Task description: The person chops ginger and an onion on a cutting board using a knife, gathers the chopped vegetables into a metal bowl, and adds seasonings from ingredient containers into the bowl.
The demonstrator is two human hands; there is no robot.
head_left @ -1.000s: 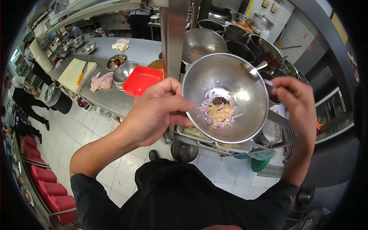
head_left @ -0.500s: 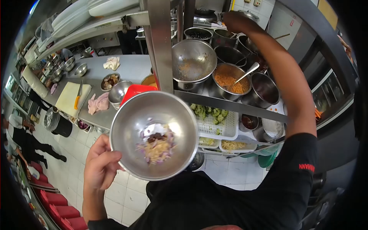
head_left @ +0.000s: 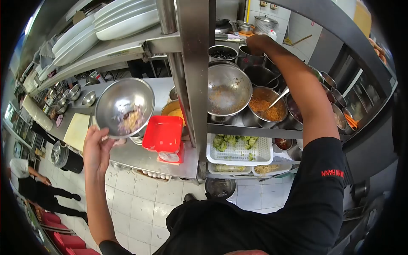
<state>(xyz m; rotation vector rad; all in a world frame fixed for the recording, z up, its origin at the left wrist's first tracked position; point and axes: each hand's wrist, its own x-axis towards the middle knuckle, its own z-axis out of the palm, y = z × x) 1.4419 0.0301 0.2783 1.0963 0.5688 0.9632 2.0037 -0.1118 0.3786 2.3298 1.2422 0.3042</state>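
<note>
My left hand (head_left: 98,146) is closed on the rim of a steel mixing bowl (head_left: 140,91), tilted toward me. Inside lie chopped purple onion (head_left: 129,123), a pale minced ingredient and something dark. My right arm stretches far over the shelf, and my right hand (head_left: 258,44) hangs at the mouth of a tall metal pot (head_left: 251,60); its fingers are hidden. Beside that pot are a pot of dark contents (head_left: 223,53), an empty-looking dark pot (head_left: 260,75) and a pot of orange shreds (head_left: 272,111) with a spoon. A large steel bowl (head_left: 229,95) leans there too.
A red plastic container (head_left: 163,132) stands on the steel counter (head_left: 178,163). Below the pots sit a white basket (head_left: 241,159) of green vegetables and trays. A steel post (head_left: 193,72) rises between counter and shelf. White dishes (head_left: 127,25) fill the upper shelf. Another person (head_left: 36,178) walks at left.
My left hand has carried the bowl away from me and leftward, toward the counter. My right hand has shifted to the tall pot. The view has turned, showing the red container fully.
</note>
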